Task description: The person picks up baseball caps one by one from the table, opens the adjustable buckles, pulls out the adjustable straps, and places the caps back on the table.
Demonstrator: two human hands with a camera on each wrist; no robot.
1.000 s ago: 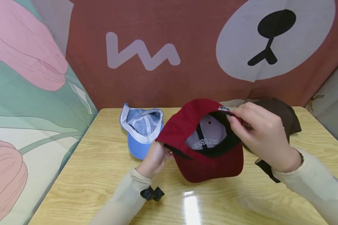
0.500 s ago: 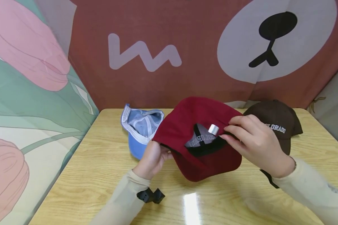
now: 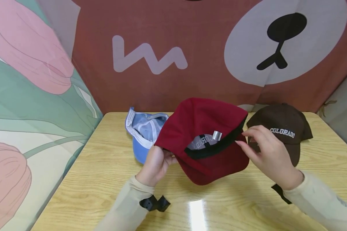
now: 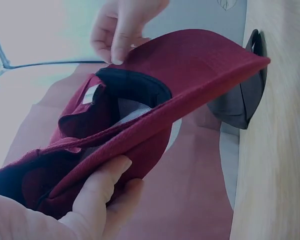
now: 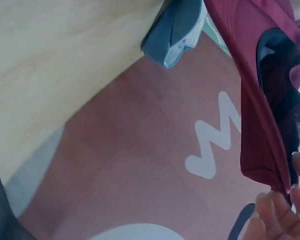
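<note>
Holds the red cap (image 3: 195, 123) up off the table (image 3: 89, 179), tilted, with its opening turned toward the head camera and its brim slanting down on the near side. Grips it by its left edge with the left hand (image 3: 154, 165), with fingers curled on the fabric there. Has the right hand (image 3: 273, 157) at the red cap's right edge, with a narrow gap between thumb and fingertips. Cannot tell a light pinch from a mere touch there, even in the right wrist view.

Shows inside the red cap a dark sweatband (image 3: 202, 153), greyish lining with reversed white lettering, and a small silvery tab (image 3: 217, 135) at the opening.

Has the blue cap (image 3: 146, 130) on the table, behind the red cap and to its left, partly hidden by it, with hollow exposed and brim toward the near side. Has the brown cap (image 3: 283, 120) behind the red cap and to its right, crown up, marked COLORADO on the front and partly covered by the right hand.

Wears pale sleeves (image 3: 127, 202), with a black device (image 3: 154, 203) at the left wrist, below and left of the red cap. Displays beyond the red cap a reddish-brown backdrop (image 3: 162, 88), with a pale zigzag above it to the left and a printed muzzle above it to the right.
</note>
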